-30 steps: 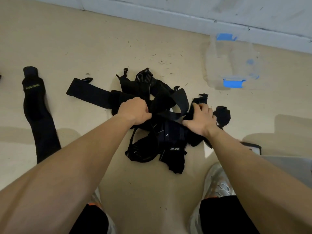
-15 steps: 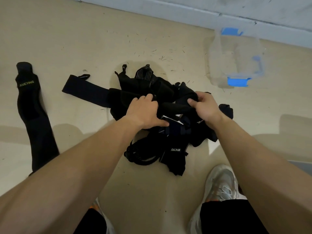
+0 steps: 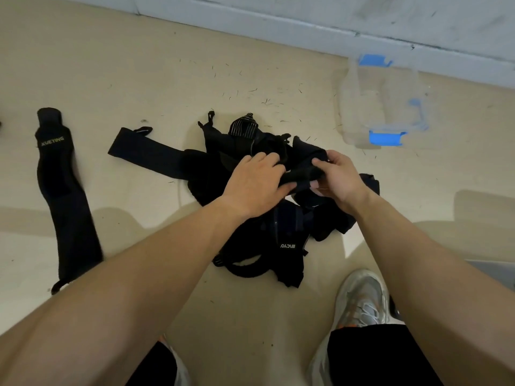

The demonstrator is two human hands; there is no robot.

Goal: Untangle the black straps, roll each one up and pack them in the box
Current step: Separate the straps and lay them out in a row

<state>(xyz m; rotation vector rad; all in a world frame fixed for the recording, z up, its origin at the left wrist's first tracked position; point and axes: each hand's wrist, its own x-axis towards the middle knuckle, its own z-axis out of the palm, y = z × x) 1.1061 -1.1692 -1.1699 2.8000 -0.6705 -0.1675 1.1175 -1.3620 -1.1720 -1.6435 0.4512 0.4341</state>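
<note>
Head view: pile (image 3: 264, 238) of tangled black straps lies mid-floor (image 3: 139, 79).
Left hand (image 3: 255, 185): fingers and thumb curled round one strap (image 3: 302, 174) atop pile.
Right hand (image 3: 338, 181): pinches same strap, just beside left hand.
Box (image 3: 381, 104): clear, blue clips, far right, apart from pile.
Loose strap (image 3: 64, 196): flat, far left.

Matt cloth straps (image 3: 259, 224), clear plastic box (image 3: 381, 107)

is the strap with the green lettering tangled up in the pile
No, the lettered strap lies stretched out on its own, well to the left of the tangled pile and not touching it.
</note>
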